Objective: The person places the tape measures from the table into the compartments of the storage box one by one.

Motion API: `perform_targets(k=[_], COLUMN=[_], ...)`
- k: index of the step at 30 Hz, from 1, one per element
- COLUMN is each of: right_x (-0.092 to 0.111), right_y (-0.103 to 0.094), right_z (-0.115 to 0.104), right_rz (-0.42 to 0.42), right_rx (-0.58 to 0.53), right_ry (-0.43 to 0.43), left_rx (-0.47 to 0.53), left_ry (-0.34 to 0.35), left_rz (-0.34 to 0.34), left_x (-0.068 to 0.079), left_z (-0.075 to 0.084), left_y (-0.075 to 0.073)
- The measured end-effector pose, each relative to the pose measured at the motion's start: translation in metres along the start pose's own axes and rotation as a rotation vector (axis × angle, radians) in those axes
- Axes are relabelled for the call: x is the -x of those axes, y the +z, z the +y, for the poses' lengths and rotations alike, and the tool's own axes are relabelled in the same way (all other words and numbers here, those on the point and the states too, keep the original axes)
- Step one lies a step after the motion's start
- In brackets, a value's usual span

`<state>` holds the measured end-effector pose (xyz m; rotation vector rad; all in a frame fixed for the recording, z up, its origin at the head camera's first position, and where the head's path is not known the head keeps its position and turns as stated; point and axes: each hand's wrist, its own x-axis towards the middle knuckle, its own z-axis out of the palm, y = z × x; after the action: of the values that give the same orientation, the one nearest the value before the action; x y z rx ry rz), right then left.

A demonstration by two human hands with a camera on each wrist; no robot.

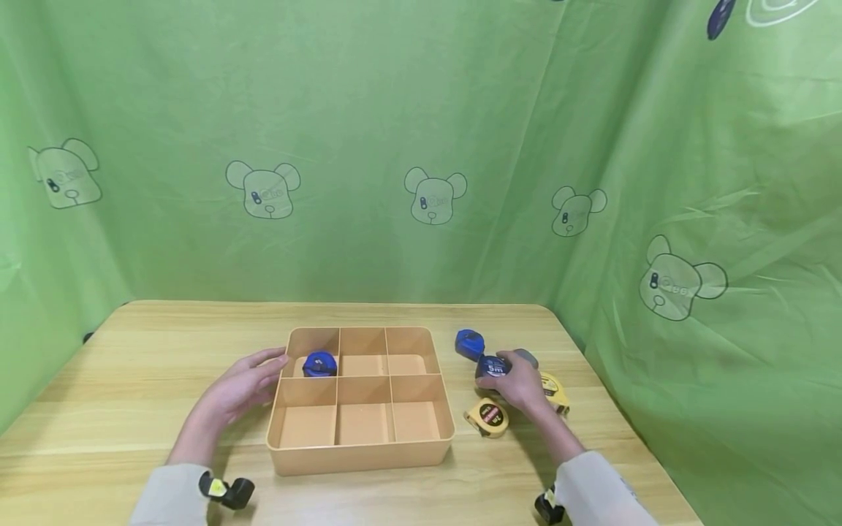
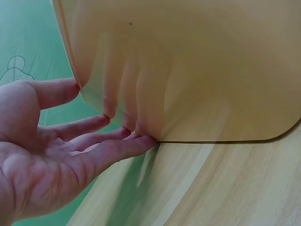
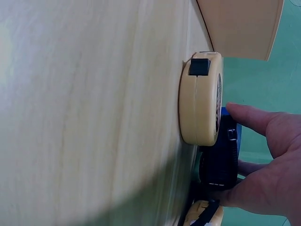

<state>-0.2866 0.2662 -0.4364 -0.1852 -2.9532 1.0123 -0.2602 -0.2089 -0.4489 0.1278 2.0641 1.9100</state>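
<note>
My left hand touches the left wall of a peach-coloured divided box. In the left wrist view, its extended fingertips rest on the side of that box, with the thumb at the rim. A blue tape measure sits in the back left compartment. To the right of the box, my right hand grips a dark blue tape measure marked 5m, thumb and fingers on either side. The right wrist view shows this dark tape measure behind a yellow one.
Around the right hand lie a blue tape measure, a yellow tape measure marked 2m, another yellow one and a grey object, partly hidden. A green curtain borders the wooden table.
</note>
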Motion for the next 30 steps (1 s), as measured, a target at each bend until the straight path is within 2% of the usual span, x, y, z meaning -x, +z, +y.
perform_targets(k=[30], right_x=[0.0018], right_y=[0.0051], right_z=[0.0008], right_rz=[0.033], right_rx=[-0.082], right_ry=[0.027], left_rx=[0.009], left_ry=[-0.007], left_rz=[0.022], left_x=[-0.0003], left_z=[0.0007], left_y=[-0.0001])
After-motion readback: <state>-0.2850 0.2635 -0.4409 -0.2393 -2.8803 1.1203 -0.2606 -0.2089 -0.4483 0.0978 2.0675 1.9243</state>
